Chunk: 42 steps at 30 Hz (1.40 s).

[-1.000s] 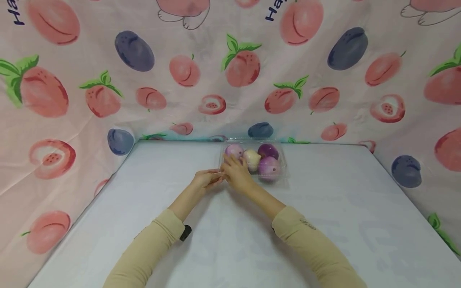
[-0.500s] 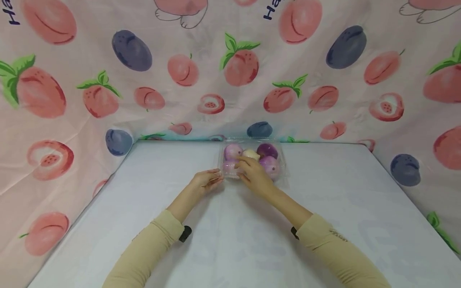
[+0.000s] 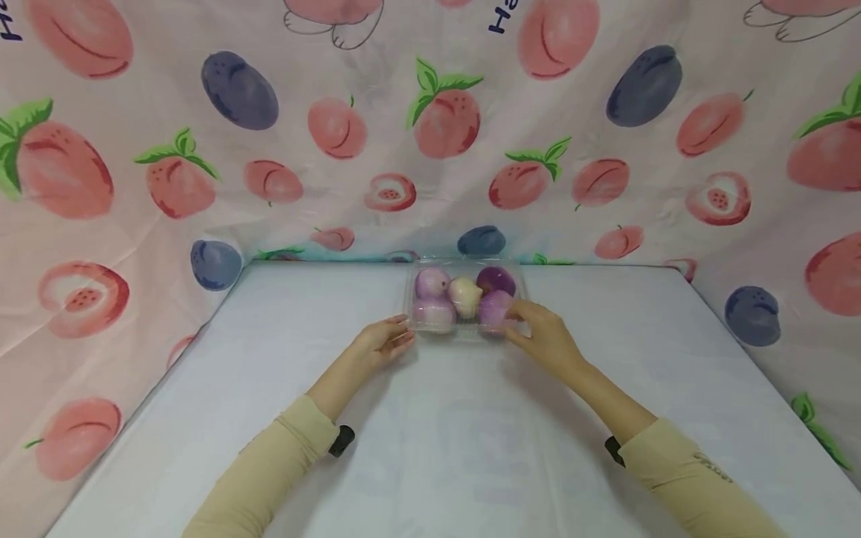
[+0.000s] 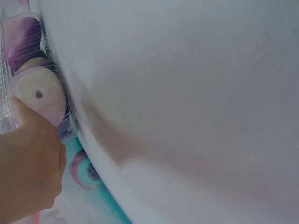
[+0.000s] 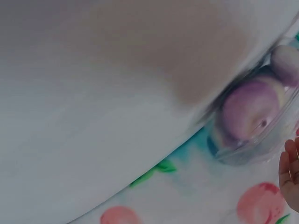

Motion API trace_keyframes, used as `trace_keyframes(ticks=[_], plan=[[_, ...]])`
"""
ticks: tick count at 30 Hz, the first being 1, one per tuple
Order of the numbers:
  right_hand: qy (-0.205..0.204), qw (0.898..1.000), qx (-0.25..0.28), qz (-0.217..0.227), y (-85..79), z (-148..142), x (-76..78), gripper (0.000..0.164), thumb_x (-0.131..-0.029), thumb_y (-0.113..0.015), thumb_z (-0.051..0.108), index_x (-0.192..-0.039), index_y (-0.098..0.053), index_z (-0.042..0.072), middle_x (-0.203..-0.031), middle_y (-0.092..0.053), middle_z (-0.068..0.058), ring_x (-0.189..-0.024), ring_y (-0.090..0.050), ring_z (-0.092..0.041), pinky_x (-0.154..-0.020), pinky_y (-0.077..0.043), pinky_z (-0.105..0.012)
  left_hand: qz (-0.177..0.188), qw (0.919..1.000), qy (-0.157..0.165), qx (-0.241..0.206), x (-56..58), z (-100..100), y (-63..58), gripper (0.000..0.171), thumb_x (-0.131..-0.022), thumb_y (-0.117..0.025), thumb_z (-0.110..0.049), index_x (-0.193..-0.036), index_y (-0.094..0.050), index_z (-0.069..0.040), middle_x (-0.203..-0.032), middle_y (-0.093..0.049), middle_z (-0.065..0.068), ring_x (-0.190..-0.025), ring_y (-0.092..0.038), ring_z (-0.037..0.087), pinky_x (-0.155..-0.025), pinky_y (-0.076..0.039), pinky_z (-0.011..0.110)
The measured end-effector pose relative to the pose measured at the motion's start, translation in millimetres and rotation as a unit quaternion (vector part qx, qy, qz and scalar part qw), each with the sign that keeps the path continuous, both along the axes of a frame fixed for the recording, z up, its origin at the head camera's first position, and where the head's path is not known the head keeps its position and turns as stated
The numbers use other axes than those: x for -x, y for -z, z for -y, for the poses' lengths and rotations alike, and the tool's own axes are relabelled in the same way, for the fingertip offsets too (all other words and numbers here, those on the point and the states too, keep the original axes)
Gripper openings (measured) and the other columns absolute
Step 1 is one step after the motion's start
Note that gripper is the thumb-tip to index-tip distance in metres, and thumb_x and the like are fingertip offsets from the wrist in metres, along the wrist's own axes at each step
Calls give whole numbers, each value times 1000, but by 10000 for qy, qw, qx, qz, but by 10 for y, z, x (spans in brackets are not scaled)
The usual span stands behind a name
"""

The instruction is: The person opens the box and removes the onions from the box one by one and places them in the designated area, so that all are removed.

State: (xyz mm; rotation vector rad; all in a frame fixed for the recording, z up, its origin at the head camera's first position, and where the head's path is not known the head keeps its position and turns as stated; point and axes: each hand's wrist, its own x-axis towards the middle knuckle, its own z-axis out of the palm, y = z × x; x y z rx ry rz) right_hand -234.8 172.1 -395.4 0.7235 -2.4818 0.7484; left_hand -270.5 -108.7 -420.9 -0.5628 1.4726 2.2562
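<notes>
A clear plastic clamshell box [image 3: 464, 329] sits at the table's far edge with several onions inside. One onion is cream-white [image 3: 464, 297], another is dark purple [image 3: 496, 281], and the others are pale purple, such as the front left onion [image 3: 433, 315]. My left hand [image 3: 378, 342] grips the box's front left corner; in the left wrist view its thumb [image 4: 19, 109] lies against the rim. At the front right corner is my right hand [image 3: 546, 336], fingers loosely bent beside the lid's edge. The right wrist view shows only part of that hand [image 5: 290, 175].
A white cloth covers the table [image 3: 444, 448]. Behind and at both sides hangs a fruit-print curtain [image 3: 397, 149], close against the back of the box.
My right hand has slid rightward along the front of the box, from the left corner to the right one. The left hand stays at the left corner.
</notes>
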Motion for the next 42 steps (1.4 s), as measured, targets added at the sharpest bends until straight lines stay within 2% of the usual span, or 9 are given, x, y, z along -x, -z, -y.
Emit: trace_keyframes(ticks=[6, 12, 18, 22, 30, 33, 34, 37, 42], plan=[[372, 9948, 109, 944, 102, -306, -74, 12, -84, -69, 11, -87, -63, 1, -86, -67, -13, -75, -64, -26, -66, -55, -39, 165, 9989, -41, -426, -244, -4, -185, 48, -100, -40, -3, -146, -28, 1, -137, -42, 21, -133, -41, 34, -98, -46, 30], [714, 9860, -55, 1507, 161, -451, -67, 25, -88, -66, 15, -103, -60, -3, -104, -65, -22, -92, -64, -37, -77, -54, -47, 359, 9972, -138, -648, -281, -40, -137, 52, -97, -40, 2, -146, -23, 3, -130, -44, 21, -136, -36, 35, -101, -42, 31], [701, 9887, -103, 1318, 221, -508, 6, 33, -86, -69, 19, -107, -59, -4, -109, -64, -23, -98, -61, -41, -82, -51, -51, 631, 9945, -225, -801, -335, -232, -167, 52, -98, -42, -4, -146, -22, 1, -109, -45, 14, -134, -39, 36, -105, -39, 34], [598, 9913, -131, 1164, 270, -536, 22, 38, -84, -71, 19, -110, -58, -5, -112, -63, -23, -105, -59, -41, -89, -48, -52, 664, 9957, -83, -640, -325, -401, -167, 48, -97, -46, -5, -142, -30, 0, -113, -49, 15, -131, -43, 38, -104, -41, 38], [486, 9921, -351, 1106, 271, -509, 46, 46, -86, -69, 21, -119, -57, -8, -129, -54, -29, -120, -50, -44, -100, -40, -55, 320, 9964, 147, -768, 28, -618, 317, 39, -90, -63, -9, -124, -50, 4, -114, -55, 21, -112, -59, 42, -93, -51, 43], [503, 9918, -468, 1081, 259, -482, 67, 46, -85, -69, 21, -119, -58, -9, -130, -52, -30, -119, -51, -45, -99, -42, -55, 220, 9974, 92, -679, -24, -712, 227, 39, -94, -57, -11, -128, -48, 6, -118, -53, 23, -117, -55, 42, -96, -49, 42], [522, 9918, -517, 1048, 257, -476, 75, 46, -85, -69, 21, -118, -59, -9, -130, -52, -30, -118, -52, -45, -98, -42, -55, 300, 9983, -17, -492, -115, -763, 69, 41, -98, -50, -10, -135, -42, 6, -126, -49, 23, -123, -50, 41, -102, -45, 41], [589, 9921, -669, 883, 251, -456, 97, 48, -84, -70, 21, -118, -59, -10, -130, -52, -30, -117, -53, -44, -97, -44, -53, 246, 9985, -32, -492, -227, -813, -114, 42, -101, -41, -11, -139, -36, 7, -131, -44, 24, -128, -45, 41, -105, -41, 41], [523, 9934, -909, 468, 251, -423, 126, 50, -82, -71, 22, -116, -59, -12, -123, -58, -29, -112, -57, -43, -93, -47, -51, 177, 9988, -41, -446, -173, -858, -43, 37, -101, -43, -11, -133, -42, 6, -116, -51, 19, -122, -51, 40, -100, -47, 40]])
